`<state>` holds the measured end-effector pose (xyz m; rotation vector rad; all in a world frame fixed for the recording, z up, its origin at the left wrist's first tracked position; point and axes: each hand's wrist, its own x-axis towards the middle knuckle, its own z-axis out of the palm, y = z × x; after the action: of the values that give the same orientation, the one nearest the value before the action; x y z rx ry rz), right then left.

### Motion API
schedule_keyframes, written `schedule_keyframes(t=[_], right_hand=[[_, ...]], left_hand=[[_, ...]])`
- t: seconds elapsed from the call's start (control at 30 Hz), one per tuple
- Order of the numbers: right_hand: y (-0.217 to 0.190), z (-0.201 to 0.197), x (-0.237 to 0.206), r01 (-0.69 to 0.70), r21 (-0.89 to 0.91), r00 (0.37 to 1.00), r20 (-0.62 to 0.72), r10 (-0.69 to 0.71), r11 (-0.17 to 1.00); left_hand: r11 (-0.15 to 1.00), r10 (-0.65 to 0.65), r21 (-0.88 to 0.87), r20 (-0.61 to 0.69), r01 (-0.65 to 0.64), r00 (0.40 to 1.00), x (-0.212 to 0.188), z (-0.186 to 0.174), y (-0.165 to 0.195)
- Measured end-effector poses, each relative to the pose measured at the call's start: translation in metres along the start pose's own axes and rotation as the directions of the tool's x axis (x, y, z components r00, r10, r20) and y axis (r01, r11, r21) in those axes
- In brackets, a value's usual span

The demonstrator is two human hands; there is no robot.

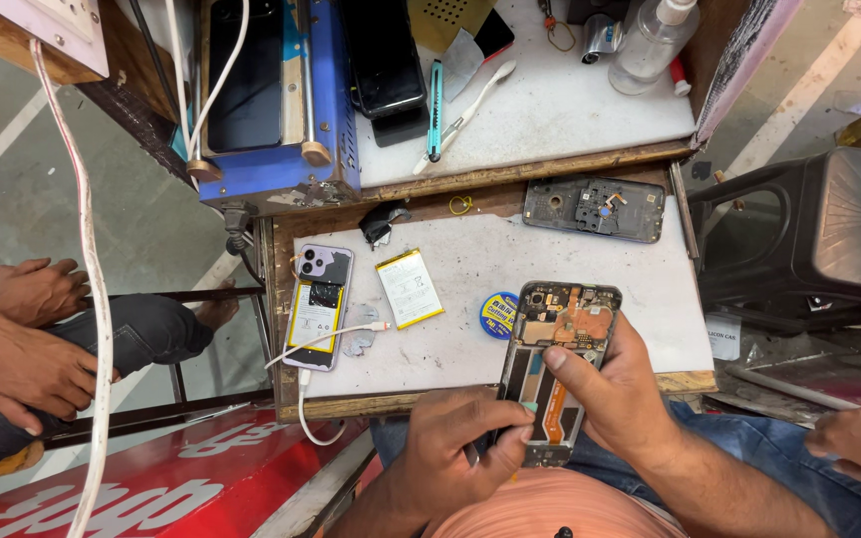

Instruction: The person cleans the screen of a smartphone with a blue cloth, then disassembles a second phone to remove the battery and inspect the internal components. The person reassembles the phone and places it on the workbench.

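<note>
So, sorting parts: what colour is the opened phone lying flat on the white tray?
Purple opened phone, head view.

A small wooden workbench [510, 399] with a white top fills the centre of the frame, a raised shelf [570, 110] above it, grey concrete floor [72, 199] at upper left and a dark plastic stool [829, 239] at right, in daylight.

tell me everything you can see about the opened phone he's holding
The opened phone has its back cover off, showing a dark frame, orange-copper shielding and small parts at the top, an empty battery bay and an orange ribbon cable running down the middle. It stands lengthwise, tilted slightly, over the near edge of the white work board. The right hand grips its right side with the thumb across the middle; the left hand pinches its lower left edge.
</note>
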<state>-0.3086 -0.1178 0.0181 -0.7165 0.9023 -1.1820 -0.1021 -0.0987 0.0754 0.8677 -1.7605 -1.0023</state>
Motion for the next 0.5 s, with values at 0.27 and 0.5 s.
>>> schedule_keyframes(t=[0.27, 0.5], right_hand=[[0.014, -0.006, 0.006, -0.119, 0.193, 0.991, 0.076, 0.106, 0.974], [0.028, -0.01, 0.004, -0.087, 0.19, 0.995, 0.063, 0.076, 0.978]], left_hand=[[0.992, -0.009, 0.127, -0.004, 0.009, 1.0, 0.002, -0.003, 0.019], [0.983, 0.027, 0.179, 0.024, -0.031, 0.999, -0.001, -0.006, 0.015]])
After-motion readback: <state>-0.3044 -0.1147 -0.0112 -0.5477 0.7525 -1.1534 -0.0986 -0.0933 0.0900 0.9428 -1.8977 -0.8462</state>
